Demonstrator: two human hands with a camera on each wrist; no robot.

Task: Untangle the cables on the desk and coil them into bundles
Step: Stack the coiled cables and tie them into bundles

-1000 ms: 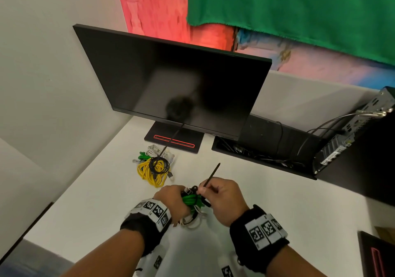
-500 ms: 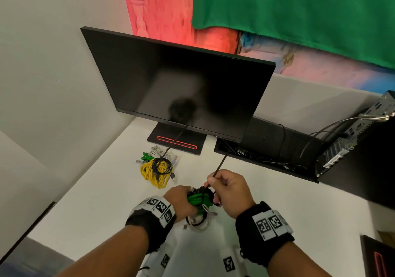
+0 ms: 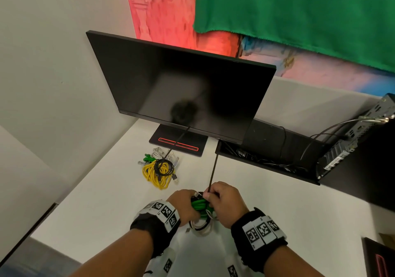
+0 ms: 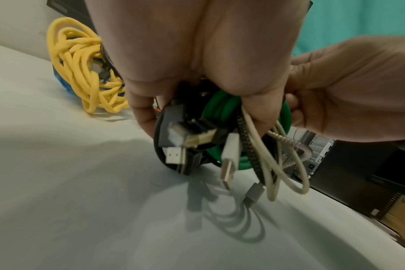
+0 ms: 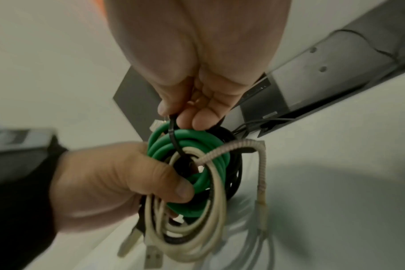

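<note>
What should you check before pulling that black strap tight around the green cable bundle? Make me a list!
1. Left hand grips the coiled bundle of green, white and black cables: ok.
2. Right hand pinches the thin black plastic tie strap: ok.
3. Strap wraps across the green coils: ok, seen in the right wrist view.
4. Strap goes round every cable in the bundle: cannot tell.
5. All loops tucked in: not ok, white cable loops and the white USB plug dangle below.
6. Bundle free of the yellow cable pile on the white desk: ok, it lies apart.
</note>
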